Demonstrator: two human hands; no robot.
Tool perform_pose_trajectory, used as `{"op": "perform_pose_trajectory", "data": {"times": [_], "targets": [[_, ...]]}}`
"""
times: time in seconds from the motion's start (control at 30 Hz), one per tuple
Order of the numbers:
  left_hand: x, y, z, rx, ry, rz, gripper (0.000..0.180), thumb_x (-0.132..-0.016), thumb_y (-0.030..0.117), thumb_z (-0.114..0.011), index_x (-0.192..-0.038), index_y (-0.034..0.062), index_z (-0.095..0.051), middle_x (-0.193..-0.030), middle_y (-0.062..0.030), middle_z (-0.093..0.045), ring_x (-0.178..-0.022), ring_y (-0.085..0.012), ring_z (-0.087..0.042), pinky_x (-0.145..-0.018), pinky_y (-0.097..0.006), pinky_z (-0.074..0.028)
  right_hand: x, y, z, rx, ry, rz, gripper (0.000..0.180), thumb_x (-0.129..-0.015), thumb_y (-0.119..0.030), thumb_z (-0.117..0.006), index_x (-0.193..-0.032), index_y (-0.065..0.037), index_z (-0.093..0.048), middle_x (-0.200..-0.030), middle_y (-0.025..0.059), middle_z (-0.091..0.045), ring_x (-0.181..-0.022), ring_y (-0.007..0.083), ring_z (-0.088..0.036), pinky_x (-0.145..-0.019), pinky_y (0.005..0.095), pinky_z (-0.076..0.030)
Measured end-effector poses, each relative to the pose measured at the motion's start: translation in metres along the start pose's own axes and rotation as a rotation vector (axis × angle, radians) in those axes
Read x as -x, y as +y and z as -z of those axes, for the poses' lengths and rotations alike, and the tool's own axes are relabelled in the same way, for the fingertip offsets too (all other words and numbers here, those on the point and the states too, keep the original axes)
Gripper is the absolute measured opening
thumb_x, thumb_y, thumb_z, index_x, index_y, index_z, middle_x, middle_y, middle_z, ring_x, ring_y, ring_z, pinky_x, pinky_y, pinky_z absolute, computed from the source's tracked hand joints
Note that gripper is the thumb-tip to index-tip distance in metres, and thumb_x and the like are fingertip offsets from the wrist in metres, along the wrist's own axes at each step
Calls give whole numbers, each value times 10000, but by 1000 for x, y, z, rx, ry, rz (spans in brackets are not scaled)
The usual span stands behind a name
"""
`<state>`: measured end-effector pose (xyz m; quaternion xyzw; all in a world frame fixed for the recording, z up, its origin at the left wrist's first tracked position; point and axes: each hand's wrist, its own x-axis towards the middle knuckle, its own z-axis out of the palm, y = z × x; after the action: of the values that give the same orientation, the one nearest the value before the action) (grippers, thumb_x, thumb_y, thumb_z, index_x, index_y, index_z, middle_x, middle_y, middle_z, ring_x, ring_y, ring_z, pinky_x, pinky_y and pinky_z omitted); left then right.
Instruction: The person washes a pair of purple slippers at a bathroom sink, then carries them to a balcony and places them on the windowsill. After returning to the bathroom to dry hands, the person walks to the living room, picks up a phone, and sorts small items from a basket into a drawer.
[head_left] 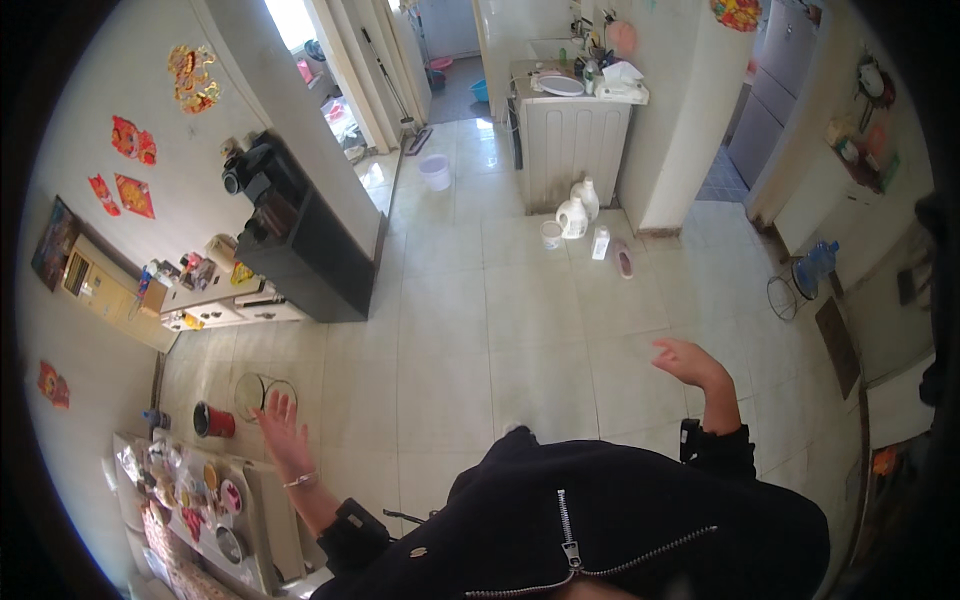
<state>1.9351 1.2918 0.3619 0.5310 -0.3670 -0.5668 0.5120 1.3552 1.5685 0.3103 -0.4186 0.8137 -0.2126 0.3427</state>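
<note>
Fingers spread wide on the left hand [281, 420], empty, hovering above pale glossy floor tiles [470, 330] near a red cylindrical can [212, 420] and a round wire rack [265, 392], just beyond a cluttered low table [262, 520] of small jars and tins; steadier, I judge, to keep that palm low and balanced; white plastic detergent jugs [578, 210] stand by a ribbed white washer [570, 140]; right hand [685, 362] loosely open, holding nothing, over bare tile.
</note>
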Motion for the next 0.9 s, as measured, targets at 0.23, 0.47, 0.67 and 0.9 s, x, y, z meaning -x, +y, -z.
{"op": "perform_pose_trajectory", "data": {"times": [0.23,0.47,0.67,0.9], "targets": [[-167,0,-206,-77,-460,74,813,-868,750,-252,-1411,159,-388,-1470,-65,-347,-1379,-243,-252,-1096,-524,-68,-130,-12,34,-283,51,-223,485,-852,-298,-639,-1264,-66,-535,-972,125,-672,-882,231,-631,-800,305,-488],[-312,-12,-355,-109,-620,189,853,-855,770,-236,-1418,143,-376,-1458,-57,-363,-1358,-237,-283,-1097,-485,-111,-357,-45,82,-34,71,-153,431,-846,-300,-636,-1202,-64,-579,-984,166,-662,-924,305,-627,-812,379,-483],[-456,36,-411,0,-437,117,872,-843,780,-254,-1419,136,-371,-1470,-63,-346,-1382,-242,-246,-1096,-544,-4,-575,-139,155,38,99,-49,428,-842,-284,-643,-1192,-49,-570,-988,161,-663,-892,305,-637,-804,373,-489],[-629,43,-455,74,-298,191,907,-811,811,-275,-1423,148,-366,-1487,-69,-304,-1380,-264,-243,-1096,-533,-30,-766,-226,193,-30,87,182,446,-851,-262,-646,-1222,-35,-549,-964,141,-665,-888,273,-630,-786,335,-490]]}}
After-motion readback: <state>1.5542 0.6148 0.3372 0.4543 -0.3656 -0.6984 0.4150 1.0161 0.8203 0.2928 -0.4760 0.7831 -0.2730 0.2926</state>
